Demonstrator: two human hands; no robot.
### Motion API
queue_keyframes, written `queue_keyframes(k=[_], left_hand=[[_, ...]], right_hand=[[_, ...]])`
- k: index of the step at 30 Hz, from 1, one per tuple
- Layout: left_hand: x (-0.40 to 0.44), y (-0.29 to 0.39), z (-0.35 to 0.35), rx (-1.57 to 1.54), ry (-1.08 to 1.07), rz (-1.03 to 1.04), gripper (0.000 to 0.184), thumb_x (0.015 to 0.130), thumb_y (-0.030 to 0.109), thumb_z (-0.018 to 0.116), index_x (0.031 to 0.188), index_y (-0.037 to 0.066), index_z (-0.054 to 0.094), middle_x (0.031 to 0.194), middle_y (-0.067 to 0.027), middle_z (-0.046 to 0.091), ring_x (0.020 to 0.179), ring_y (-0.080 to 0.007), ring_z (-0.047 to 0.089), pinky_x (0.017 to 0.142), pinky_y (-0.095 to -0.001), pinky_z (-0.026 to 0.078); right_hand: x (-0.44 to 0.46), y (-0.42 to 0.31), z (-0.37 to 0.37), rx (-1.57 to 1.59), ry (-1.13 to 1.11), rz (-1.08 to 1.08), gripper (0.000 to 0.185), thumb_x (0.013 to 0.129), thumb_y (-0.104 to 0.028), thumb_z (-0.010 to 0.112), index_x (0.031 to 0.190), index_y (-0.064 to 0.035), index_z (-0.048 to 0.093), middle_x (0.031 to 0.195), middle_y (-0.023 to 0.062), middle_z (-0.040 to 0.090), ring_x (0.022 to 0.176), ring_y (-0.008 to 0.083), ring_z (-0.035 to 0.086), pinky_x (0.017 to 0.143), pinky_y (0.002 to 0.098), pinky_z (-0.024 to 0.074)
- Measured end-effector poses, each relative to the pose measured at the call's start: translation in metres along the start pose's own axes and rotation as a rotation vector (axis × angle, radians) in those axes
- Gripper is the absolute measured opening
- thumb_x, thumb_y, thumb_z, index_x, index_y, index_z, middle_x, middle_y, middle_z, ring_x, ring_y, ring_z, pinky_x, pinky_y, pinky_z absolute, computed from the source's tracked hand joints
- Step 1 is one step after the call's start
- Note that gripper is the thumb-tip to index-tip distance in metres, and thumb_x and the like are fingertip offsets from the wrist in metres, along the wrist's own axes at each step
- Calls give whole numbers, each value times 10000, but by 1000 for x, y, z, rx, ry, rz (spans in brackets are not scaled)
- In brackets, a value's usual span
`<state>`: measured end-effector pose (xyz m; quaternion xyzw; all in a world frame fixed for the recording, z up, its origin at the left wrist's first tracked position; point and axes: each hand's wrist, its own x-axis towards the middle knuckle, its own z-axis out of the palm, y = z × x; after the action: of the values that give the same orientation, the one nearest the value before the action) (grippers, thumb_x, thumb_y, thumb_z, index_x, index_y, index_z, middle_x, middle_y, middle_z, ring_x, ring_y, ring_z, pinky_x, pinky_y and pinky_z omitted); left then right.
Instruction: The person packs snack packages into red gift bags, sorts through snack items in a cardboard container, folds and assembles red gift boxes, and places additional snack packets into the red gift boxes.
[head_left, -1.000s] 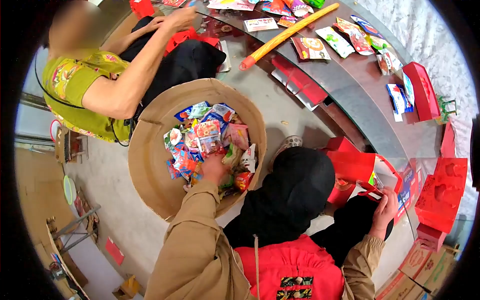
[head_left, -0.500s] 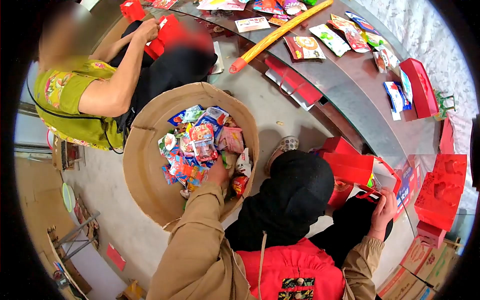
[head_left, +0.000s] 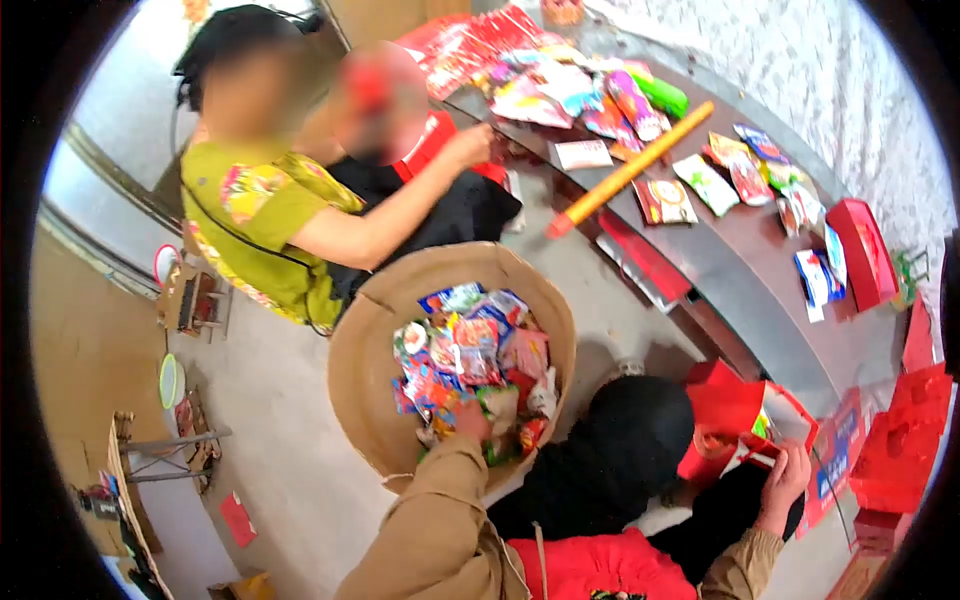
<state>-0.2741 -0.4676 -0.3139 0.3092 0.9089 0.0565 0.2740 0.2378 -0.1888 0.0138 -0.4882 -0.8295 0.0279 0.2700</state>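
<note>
My left hand (head_left: 472, 421) reaches down into a big round cardboard bin (head_left: 365, 400), among a heap of small snack packets (head_left: 476, 345). Its fingers are hidden by the packets, so I cannot see what they touch. At the right, over my knee, my right hand (head_left: 787, 482) grips the edge of an open red gift box (head_left: 712, 415). A bit of green and yellow wrapping (head_left: 763, 425) shows inside that box.
A person in a yellow-green top (head_left: 270, 200) sits beyond the bin, a red box (head_left: 428, 145) on their lap. The curved table (head_left: 690, 255) bears snack bags (head_left: 664, 202), a long yellow stick (head_left: 635, 170) and a red box (head_left: 860, 255). Red boxes (head_left: 903, 435) stand far right.
The view has shifted, so the scene sits further right and lower. The other person's hand has moved out toward the table. My left hand stays in the bin, my right on the box.
</note>
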Motion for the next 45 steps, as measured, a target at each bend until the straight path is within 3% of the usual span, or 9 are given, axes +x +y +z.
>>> queue_keyframes(k=[2, 3, 6, 12, 16, 20, 27, 34, 45], left_hand=[[-7, 10, 4, -126, -17, -164, 506, 790, 145, 649, 1250, -27, 527, 1216, -273, 600, 1150, -412, 583, 994, -476, 462], [-22, 17, -9, 4, 50, 30, 440, 804, 173, 624, 1199, -13, 578, 1232, -256, 607, 1149, -411, 585, 988, -474, 462], [-9, 9, 14, -51, 97, 71, 374, 829, 218, 593, 1148, 27, 623, 1172, -244, 642, 1089, -412, 617, 929, -491, 487], [-35, 53, -112, -166, 50, 69, 388, 836, 214, 606, 1191, 57, 586, 1103, -237, 667, 1038, -402, 639, 857, -499, 508], [-34, 37, -145, -595, 107, 251, 533, 794, 135, 714, 1275, 12, 520, 1115, -204, 664, 1029, -315, 655, 867, -410, 509], [-68, 43, -186, -990, 192, 266, 439, 847, 52, 681, 1246, -34, 520, 1132, -131, 636, 1030, -200, 610, 875, -333, 499], [-151, 69, -244, -1765, 76, 254, 421, 908, -20, 626, 1300, -38, 472, 1221, -97, 604, 1087, -169, 592, 943, -328, 488], [-168, 74, -264, -1542, 124, 426, 466, 908, -28, 622, 1348, -44, 471, 1273, -109, 596, 1149, -167, 572, 984, -305, 462], [-193, 94, -290, -984, 303, 346, 344, 900, 39, 650, 1242, 1, 642, 1158, -85, 684, 1053, -131, 612, 918, -271, 478]], right_hand=[[-1, -1, 0, 11, 10, 3, 161, 943, -120, 533, 883, 3, 618, 914, 162, 623, 859, 356, 598, 755, 409, 476], [-4, 4, 3, -10, 36, -16, 174, 948, -129, 527, 884, 6, 616, 912, 163, 621, 858, 357, 597, 746, 408, 471], [-3, -1, -1, 29, 7, 4, 178, 953, -126, 519, 891, 9, 616, 908, 166, 620, 847, 360, 597, 732, 418, 466], [-3, -4, -4, 109, 44, 10, 181, 967, -117, 505, 925, 26, 608, 901, 182, 612, 841, 374, 595, 740, 417, 471], [-7, -4, -8, 126, 127, -32, 197, 987, -116, 490, 971, 38, 611, 910, 190, 614, 854, 364, 602, 771, 397, 486], [-16, 5, -7, 183, 245, -7, 182, 965, -105, 504, 965, 39, 616, 973, 186, 641, 917, 368, 618, 822, 412, 485], [-26, -56, -22, 409, 270, -135, 170, 942, -69, 499, 988, 33, 627, 1042, 181, 649, 972, 329, 622, 883, 397, 486], [-15, -176, -28, 536, 71, -517, 195, 756, -96, 706, 919, -31, 622, 999, 150, 693, 865, 342, 660, 764, 425, 529], [-6, -223, -13, 595, -128, -626, 241, 730, -95, 760, 946, -40, 669, 1008, 122, 700, 867, 294, 683, 731, 381, 557]])
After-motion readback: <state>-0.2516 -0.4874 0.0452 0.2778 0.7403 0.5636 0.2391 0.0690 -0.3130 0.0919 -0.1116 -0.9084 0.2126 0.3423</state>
